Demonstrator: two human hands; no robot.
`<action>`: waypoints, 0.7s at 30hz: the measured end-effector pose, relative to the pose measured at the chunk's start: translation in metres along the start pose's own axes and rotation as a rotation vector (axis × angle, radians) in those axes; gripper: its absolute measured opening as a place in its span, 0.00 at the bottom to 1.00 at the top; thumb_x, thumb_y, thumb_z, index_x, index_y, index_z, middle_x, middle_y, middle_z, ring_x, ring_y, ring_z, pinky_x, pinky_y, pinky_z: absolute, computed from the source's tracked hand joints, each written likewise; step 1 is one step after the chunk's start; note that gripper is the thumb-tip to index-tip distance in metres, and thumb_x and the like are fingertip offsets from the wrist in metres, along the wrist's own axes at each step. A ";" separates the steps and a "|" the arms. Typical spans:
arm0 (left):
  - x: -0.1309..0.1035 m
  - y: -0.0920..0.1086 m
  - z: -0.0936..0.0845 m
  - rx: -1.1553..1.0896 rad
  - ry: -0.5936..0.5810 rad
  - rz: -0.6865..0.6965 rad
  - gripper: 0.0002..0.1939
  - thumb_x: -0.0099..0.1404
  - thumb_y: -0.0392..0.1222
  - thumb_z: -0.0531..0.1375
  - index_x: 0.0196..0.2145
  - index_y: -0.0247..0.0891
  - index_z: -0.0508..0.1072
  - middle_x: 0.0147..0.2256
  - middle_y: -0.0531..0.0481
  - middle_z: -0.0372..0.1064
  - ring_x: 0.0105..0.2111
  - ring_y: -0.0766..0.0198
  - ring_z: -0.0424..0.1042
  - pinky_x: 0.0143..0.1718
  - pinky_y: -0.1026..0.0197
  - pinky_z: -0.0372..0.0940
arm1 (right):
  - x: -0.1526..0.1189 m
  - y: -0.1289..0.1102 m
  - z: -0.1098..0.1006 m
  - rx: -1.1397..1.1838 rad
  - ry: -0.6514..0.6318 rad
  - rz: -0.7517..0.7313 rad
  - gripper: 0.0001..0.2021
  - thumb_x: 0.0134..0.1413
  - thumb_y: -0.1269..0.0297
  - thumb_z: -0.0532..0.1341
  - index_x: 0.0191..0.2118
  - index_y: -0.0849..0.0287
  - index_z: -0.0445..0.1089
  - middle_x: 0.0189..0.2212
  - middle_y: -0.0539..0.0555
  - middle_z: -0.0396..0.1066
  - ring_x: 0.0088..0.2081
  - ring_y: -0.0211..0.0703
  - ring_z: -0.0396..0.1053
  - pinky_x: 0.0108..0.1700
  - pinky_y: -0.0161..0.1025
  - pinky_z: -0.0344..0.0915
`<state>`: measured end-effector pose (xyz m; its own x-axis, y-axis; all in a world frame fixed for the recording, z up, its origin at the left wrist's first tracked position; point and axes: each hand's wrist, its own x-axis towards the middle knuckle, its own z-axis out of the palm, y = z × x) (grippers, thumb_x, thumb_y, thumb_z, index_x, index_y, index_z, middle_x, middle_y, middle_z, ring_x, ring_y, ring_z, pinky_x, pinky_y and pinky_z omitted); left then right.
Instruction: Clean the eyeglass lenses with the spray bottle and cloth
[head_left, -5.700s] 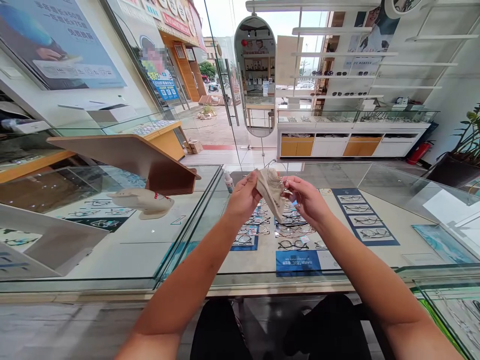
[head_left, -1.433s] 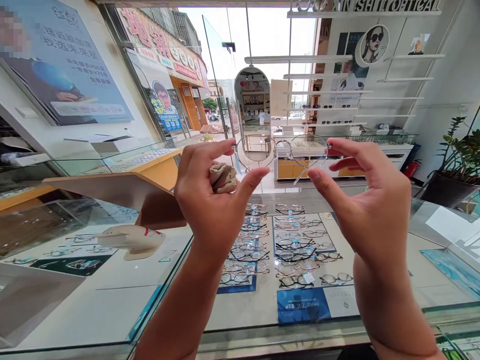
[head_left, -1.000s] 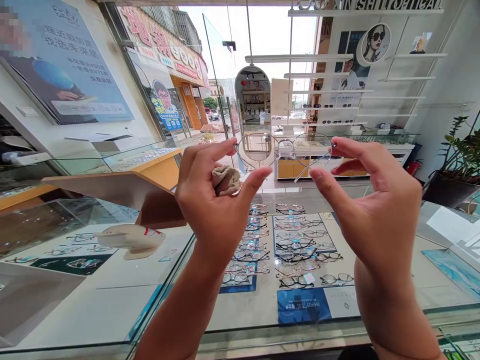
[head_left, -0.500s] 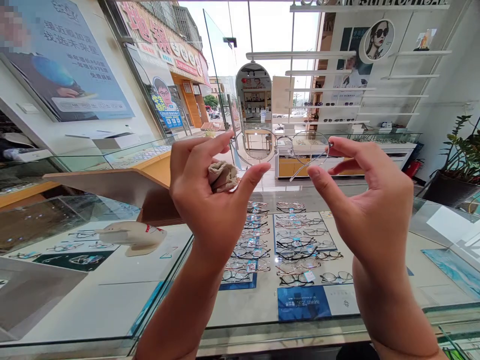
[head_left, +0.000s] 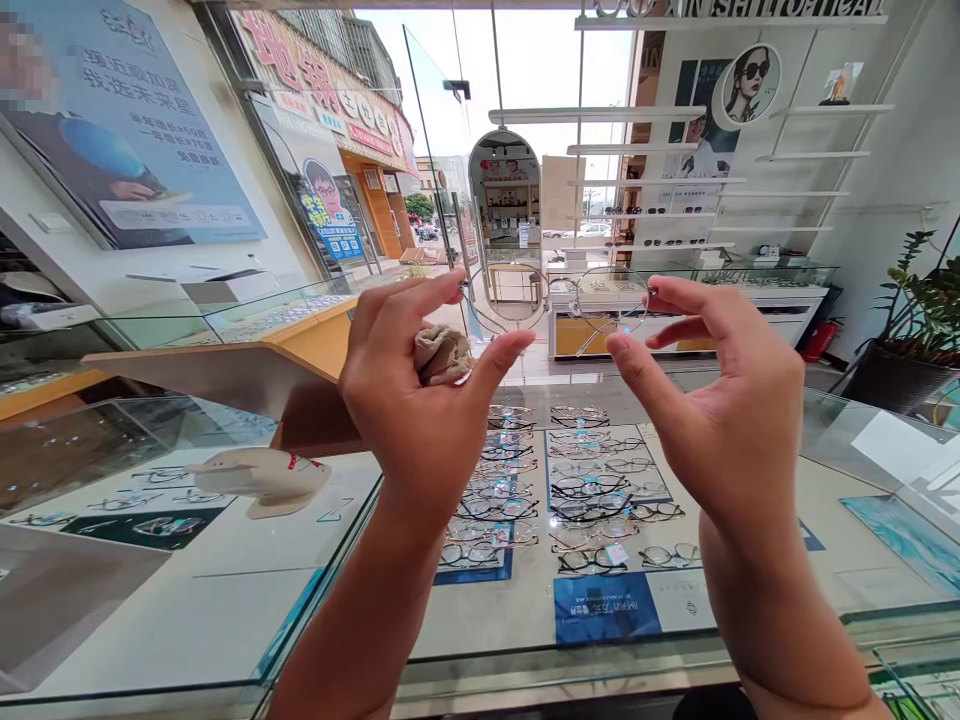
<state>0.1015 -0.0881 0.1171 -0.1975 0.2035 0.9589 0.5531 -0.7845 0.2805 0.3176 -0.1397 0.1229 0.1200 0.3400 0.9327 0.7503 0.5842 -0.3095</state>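
I hold a pair of thin-rimmed eyeglasses (head_left: 562, 284) up in front of me, with clear lenses and a fine metal-looking frame. My left hand (head_left: 412, 375) grips the left end of the frame between the fingertips, its thumb stretched below the lens. Tucked in that same palm is a crumpled beige cloth (head_left: 442, 354). My right hand (head_left: 720, 390) pinches the right end near the hinge, with index finger above and thumb lower. One temple arm slants down behind the right lens; the other is hard to make out.
Below my hands is a glass-topped counter (head_left: 480, 625) with rows of eyeglasses (head_left: 592, 485) and a blue card (head_left: 606, 608). A beige soft-looking object (head_left: 259, 478) lies to the left, near a brown panel (head_left: 217, 375). An oval mirror (head_left: 508, 215) stands beyond.
My right hand has shifted slightly left, and the right end of the eyeglasses has moved with it. My left hand keeps its grip and the cloth. The view has tilted up a little.
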 end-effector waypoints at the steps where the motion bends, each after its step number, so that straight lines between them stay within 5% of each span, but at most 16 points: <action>1: 0.000 -0.001 0.000 -0.010 -0.008 -0.010 0.25 0.65 0.67 0.76 0.54 0.57 0.82 0.49 0.47 0.80 0.53 0.45 0.78 0.43 0.45 0.75 | 0.000 0.000 0.000 0.015 0.013 -0.005 0.18 0.69 0.55 0.70 0.59 0.53 0.78 0.53 0.59 0.83 0.45 0.56 0.83 0.52 0.60 0.80; 10: 0.000 -0.003 0.002 -0.021 -0.029 -0.018 0.22 0.66 0.64 0.76 0.52 0.55 0.83 0.46 0.49 0.82 0.44 0.50 0.79 0.37 0.47 0.73 | 0.002 -0.003 -0.002 0.075 0.040 -0.004 0.16 0.68 0.54 0.71 0.58 0.49 0.79 0.50 0.59 0.81 0.52 0.61 0.79 0.57 0.64 0.78; 21: 0.001 0.001 0.001 0.002 0.002 0.023 0.21 0.65 0.61 0.78 0.52 0.57 0.83 0.46 0.47 0.81 0.48 0.45 0.79 0.41 0.43 0.74 | 0.002 0.002 0.003 0.035 0.004 0.005 0.18 0.66 0.55 0.70 0.58 0.52 0.78 0.50 0.60 0.83 0.50 0.60 0.82 0.53 0.62 0.79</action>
<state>0.1021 -0.0882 0.1187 -0.1867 0.1839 0.9651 0.5588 -0.7880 0.2583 0.3173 -0.1362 0.1234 0.1263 0.3404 0.9318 0.7265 0.6078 -0.3205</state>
